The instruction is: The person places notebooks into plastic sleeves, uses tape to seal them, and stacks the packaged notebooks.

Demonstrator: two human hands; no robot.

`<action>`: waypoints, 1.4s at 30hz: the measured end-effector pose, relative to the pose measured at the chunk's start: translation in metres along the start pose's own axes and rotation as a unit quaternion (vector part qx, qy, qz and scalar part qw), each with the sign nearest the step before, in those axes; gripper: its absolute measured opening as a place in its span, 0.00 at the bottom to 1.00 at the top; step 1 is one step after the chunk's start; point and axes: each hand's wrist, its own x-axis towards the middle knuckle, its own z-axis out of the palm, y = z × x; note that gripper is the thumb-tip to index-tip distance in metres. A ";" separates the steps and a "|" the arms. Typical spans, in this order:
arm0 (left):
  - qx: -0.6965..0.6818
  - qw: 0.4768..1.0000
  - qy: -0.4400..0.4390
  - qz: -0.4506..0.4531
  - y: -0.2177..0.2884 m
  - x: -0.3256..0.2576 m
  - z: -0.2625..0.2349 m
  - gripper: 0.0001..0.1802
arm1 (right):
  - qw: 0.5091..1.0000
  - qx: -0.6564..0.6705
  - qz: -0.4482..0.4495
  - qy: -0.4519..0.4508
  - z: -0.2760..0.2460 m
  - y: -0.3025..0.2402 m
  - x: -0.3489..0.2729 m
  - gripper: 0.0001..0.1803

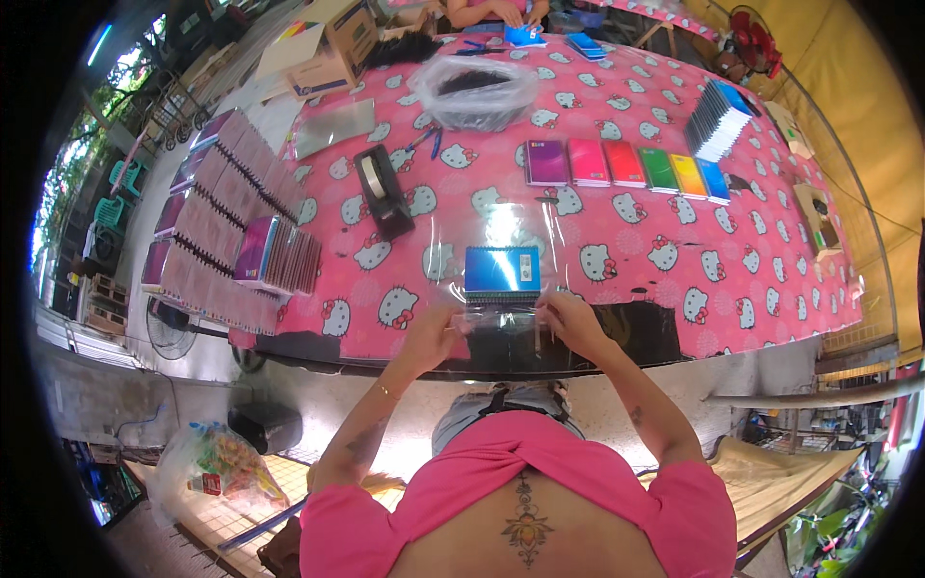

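A small blue spiral-bound notebook point(501, 271) lies near the table's front edge, its black coil toward me. Around and under it spreads a clear plastic sheet point(449, 229), shiny with glare. My left hand point(434, 337) pinches the near left part of the plastic. On the other side, my right hand point(572, 324) has its thumb and fingers closed on the near right part. Both hands are just below the notebook's lower corners. Beyond, a black tape dispenser point(385, 200) with a roll of tape stands to the left.
Stacked spiral notebooks point(217, 226) fill the left side. A row of colourful notebooks point(626, 169) and an upright stack point(718, 123) lie to the right. A plastic bag point(477, 94) with black contents, pens point(436, 144) and a carton point(323, 53) are farther back. Another person's hands point(520, 13) handle blue notebooks.
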 end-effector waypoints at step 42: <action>-0.320 0.918 -0.015 -0.235 -0.066 0.044 -0.008 0.12 | 0.917 0.329 0.198 -0.106 -0.024 0.026 0.030 0.17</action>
